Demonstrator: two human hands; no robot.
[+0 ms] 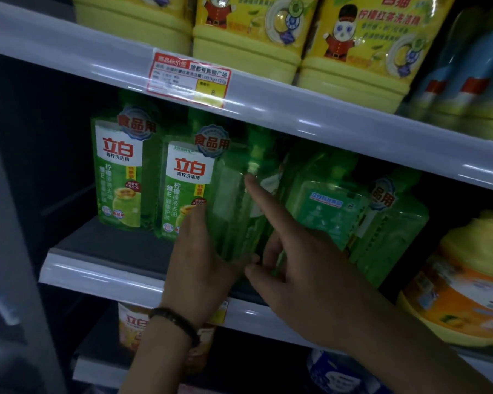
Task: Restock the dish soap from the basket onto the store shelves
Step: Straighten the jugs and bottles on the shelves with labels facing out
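Green dish soap bottles stand in a row on the middle shelf (103, 268). The far-left bottle (120, 172) and the one beside it (187, 189) face forward with white-and-green labels. A third green bottle (234, 206) is turned sideways at the shelf's front edge. My left hand (199, 260) wraps around its lower left side. My right hand (293, 251) touches its right side, index finger stretched up along the bottle. More green bottles (325, 200) stand to the right, backs outward. The basket is out of view.
Yellow soap jugs (248, 38) fill the upper shelf above a red-and-white price tag (188, 76). A yellow-orange jug (464, 282) sits at the right. Below, another labelled bottle (131, 325) stands on a lower shelf. A grey upright post (15, 251) bounds the left.
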